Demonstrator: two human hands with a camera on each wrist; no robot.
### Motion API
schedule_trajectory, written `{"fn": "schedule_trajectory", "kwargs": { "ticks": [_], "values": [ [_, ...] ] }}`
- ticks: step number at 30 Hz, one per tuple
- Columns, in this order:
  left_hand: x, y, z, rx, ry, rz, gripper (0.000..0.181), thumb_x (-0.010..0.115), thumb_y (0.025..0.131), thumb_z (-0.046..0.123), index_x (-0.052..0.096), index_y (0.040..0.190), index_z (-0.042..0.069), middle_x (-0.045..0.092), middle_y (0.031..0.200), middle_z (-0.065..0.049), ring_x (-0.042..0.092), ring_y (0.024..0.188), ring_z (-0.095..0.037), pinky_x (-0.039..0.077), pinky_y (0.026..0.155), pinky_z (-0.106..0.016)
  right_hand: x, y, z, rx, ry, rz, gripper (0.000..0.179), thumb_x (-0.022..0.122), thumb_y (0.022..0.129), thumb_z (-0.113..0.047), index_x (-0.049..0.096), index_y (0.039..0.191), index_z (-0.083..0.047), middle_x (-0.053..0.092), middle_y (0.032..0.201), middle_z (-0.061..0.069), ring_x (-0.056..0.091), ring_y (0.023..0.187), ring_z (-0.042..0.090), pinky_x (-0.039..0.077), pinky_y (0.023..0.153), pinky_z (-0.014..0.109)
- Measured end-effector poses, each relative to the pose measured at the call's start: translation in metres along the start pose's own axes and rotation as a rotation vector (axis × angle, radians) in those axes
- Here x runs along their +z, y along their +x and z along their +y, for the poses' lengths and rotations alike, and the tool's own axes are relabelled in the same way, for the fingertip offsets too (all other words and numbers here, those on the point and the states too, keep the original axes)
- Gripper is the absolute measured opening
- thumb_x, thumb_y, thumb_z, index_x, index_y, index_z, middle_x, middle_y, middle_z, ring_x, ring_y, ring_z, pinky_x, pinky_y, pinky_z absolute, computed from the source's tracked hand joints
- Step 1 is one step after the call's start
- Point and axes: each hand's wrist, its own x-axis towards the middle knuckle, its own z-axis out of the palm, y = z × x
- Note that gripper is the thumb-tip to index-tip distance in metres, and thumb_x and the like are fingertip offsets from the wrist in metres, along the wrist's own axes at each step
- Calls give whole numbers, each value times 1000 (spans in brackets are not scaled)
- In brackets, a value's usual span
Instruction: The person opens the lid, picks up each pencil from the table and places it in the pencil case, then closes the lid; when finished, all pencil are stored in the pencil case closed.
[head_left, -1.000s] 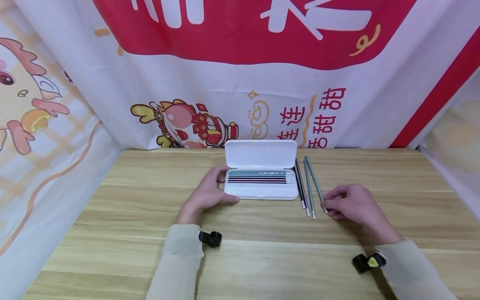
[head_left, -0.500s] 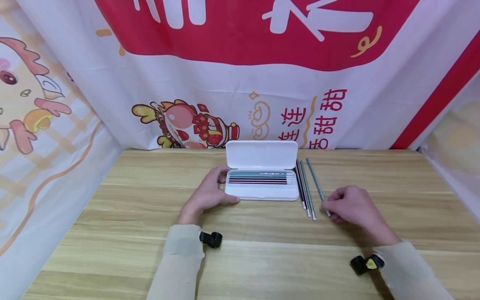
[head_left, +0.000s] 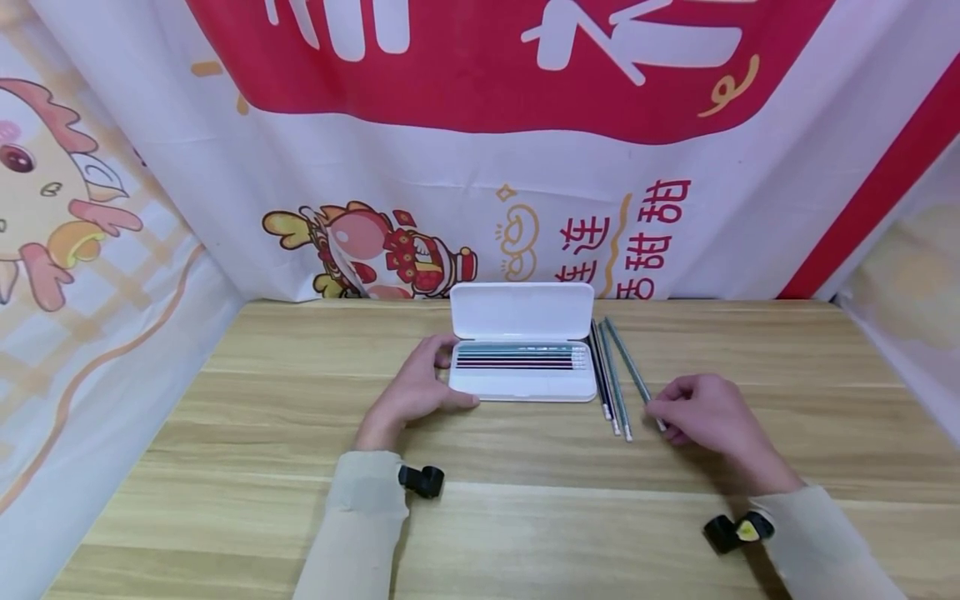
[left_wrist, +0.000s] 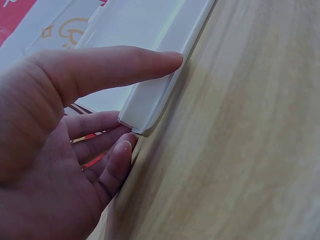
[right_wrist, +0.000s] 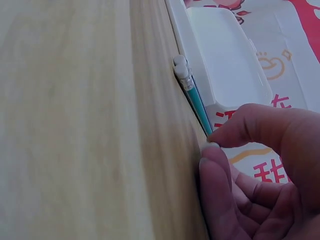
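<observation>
A white pencil case (head_left: 525,387) lies with its lid (head_left: 522,311) raised at the back. Inside, several teal and dark pencils (head_left: 517,360) lie in parallel, eraser ends to the right. My left hand (head_left: 417,385) holds the case's left end; in the left wrist view the thumb (left_wrist: 150,64) rests on its front edge and the fingers touch its end. My right hand (head_left: 705,414) pinches a slanting teal pencil (head_left: 629,363) near its eraser end. Between it and the case lie another teal pencil (head_left: 614,379) and dark pencils (head_left: 600,367), side by side.
The wooden table (head_left: 540,533) runs back to a printed cloth (head_left: 420,154) hanging behind the case. More cloth hangs along the left and right sides. A small black camera (head_left: 422,481) sits on the left wrist, and another (head_left: 738,532) on the right.
The pinched pencil's eraser end has shifted slightly right, and its far end slightly left. The neighbouring teal pencil's far end has moved left toward the dark ones. The left hand stays put.
</observation>
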Motion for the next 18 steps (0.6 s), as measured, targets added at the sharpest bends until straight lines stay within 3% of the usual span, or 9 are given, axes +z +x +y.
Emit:
{"fn": "schedule_trajectory", "kwargs": {
  "ticks": [9, 18],
  "values": [
    [-1, 1, 0, -2, -7, -3, 96, 99, 71, 11, 51, 153, 13, 57, 146, -12, 54, 130, -33, 45, 115, -52, -5, 3, 6, 0, 143, -42, 37, 72, 99, -23, 68, 124, 4, 73, 102, 14, 70, 81, 21, 65, 73, 33],
    [-1, -1, 2, 1, 1, -4, 97, 99, 71, 12, 50, 155, 13, 57, 145, -12, 52, 130, -33, 44, 114, -52, -12, 4, 11, -118, 268, -86, 39, 66, 106, -19, 60, 131, 10, 72, 109, 15, 74, 87, 16, 65, 78, 31]
  ]
}}
